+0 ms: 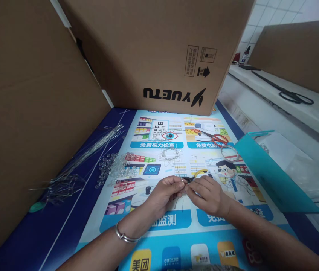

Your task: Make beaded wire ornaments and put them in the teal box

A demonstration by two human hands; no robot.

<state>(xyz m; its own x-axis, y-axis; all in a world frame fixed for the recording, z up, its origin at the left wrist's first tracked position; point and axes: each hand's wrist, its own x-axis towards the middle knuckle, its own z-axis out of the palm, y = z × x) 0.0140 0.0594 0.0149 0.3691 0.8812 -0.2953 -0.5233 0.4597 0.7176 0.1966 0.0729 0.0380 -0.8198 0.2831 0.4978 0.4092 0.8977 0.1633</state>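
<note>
My left hand [166, 192] pinches a thin wire [180, 174] between thumb and forefinger, its free length pointing up and away from me. Fingertip to fingertip with it, my right hand [206, 192] is closed in a pinch at the lower part of this wire; the exact grip is partly hidden. Just beyond my fingers are pliers with a yellow handle [200, 172] and a dark head. A ring of clear beads on wire [170, 154] lies on the printed sheet farther away. Loose wire ends show below my hands.
Clear beads [116, 167] are heaped at left, beside a bundle of wires [97, 145]. Red-handled scissors [218, 139] and a wire coil [229, 153] lie at back right. A teal box [278, 177] holds plastic bags. Cardboard [159, 49] walls the back and left.
</note>
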